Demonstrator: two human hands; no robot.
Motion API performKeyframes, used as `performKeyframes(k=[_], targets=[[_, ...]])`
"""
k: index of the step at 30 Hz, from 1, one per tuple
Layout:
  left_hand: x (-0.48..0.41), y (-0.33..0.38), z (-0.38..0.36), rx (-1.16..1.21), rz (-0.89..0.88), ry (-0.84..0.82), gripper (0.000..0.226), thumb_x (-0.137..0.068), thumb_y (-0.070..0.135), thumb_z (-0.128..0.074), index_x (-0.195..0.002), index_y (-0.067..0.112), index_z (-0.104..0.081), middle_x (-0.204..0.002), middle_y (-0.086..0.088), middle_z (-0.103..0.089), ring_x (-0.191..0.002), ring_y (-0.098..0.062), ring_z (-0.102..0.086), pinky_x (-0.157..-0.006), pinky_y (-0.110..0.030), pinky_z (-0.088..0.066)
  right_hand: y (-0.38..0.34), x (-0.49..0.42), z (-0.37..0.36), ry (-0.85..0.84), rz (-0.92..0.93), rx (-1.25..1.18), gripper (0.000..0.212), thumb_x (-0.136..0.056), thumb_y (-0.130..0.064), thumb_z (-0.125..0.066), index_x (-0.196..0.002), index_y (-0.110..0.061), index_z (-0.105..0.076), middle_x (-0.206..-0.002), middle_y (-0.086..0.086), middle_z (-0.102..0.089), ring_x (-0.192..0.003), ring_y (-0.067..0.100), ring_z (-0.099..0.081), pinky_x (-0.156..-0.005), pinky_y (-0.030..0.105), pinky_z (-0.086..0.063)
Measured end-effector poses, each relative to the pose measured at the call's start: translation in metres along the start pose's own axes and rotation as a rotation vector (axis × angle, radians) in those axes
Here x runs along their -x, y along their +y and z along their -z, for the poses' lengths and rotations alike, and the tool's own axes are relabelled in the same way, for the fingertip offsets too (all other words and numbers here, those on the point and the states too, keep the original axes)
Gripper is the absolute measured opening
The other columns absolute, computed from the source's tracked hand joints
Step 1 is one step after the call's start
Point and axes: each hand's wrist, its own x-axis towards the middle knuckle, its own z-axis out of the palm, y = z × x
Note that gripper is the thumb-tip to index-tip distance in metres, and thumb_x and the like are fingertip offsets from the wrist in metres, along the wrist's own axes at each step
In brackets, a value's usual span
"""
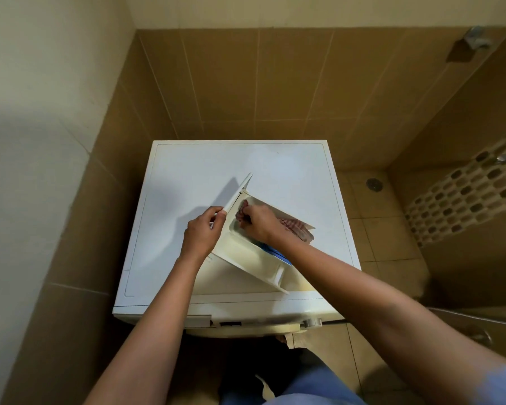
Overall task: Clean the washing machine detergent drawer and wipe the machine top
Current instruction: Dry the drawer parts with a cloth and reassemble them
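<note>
The white detergent drawer (247, 260) lies out of the machine, tilted on the washing machine top (193, 171). My left hand (202, 231) grips the drawer's front panel at its near corner. My right hand (257, 222) presses a red-and-white checked cloth (297, 228) into the drawer's compartment behind the front panel. The cloth's loose end hangs over the drawer's far wall. A blue insert (275, 254) shows in the drawer under my right wrist.
The machine stands in a corner of brown tiled walls (275, 83). Its front edge carries a knob (311, 323) and the empty drawer slot (230, 323). A floor drain (374, 184) lies to the right, with a mosaic tile strip (465, 194) beyond.
</note>
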Motion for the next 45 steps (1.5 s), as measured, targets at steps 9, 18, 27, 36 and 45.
performKeyframes(k=[9,18,27,36,45], targets=[[-0.002,-0.004,0.001,0.075,0.034,0.001,0.029,-0.097,0.045,-0.049,-0.113,0.029,-0.066,-0.102,0.007,-0.067,-0.093,-0.013,-0.059,-0.082,-0.027,-0.043,-0.02,0.003,0.002,0.355,-0.138,-0.372,0.025,-0.094,-0.019,-0.044,-0.109,-0.009,-0.061,-0.101,0.012,-0.068,-0.088,0.026,-0.063,-0.075,0.035,-0.046],[-0.005,-0.007,0.0,0.115,0.065,0.022,0.027,-0.096,0.045,-0.05,-0.109,0.03,-0.069,-0.094,0.007,-0.071,-0.089,-0.016,-0.063,-0.086,-0.031,-0.049,-0.028,0.039,-0.057,0.168,0.192,0.107,0.036,-0.09,-0.018,-0.045,-0.121,-0.003,-0.054,-0.14,0.015,-0.05,-0.142,0.026,-0.029,-0.118,0.043,0.001],[-0.002,-0.006,0.003,0.108,0.063,0.004,0.034,-0.096,0.049,-0.048,-0.114,0.029,-0.067,-0.102,0.009,-0.068,-0.095,-0.014,-0.06,-0.085,-0.027,-0.045,0.021,0.012,-0.017,0.256,0.508,0.375,0.026,-0.09,-0.028,-0.044,-0.098,-0.011,-0.062,-0.112,0.007,-0.069,-0.111,0.023,-0.062,-0.11,0.045,-0.036],[0.003,0.002,0.003,0.004,0.042,0.016,0.036,-0.099,0.048,-0.04,-0.116,0.028,-0.064,-0.093,0.005,-0.064,-0.098,-0.017,-0.06,-0.097,-0.039,-0.043,0.034,-0.007,0.037,0.383,-0.209,-0.063,0.032,-0.096,-0.023,-0.037,-0.118,-0.01,-0.057,-0.098,0.009,-0.066,-0.087,0.027,-0.062,-0.074,0.033,-0.047],[0.001,-0.004,-0.008,-0.464,-0.472,0.286,0.027,-0.094,0.012,-0.058,-0.121,0.006,-0.056,-0.115,-0.013,-0.064,-0.107,-0.031,-0.061,-0.113,-0.063,-0.02,0.069,0.014,0.129,0.871,-0.432,-1.416,0.024,-0.097,-0.028,-0.042,-0.082,-0.016,-0.056,-0.076,0.004,-0.06,-0.071,0.021,-0.064,-0.064,0.028,-0.053]])
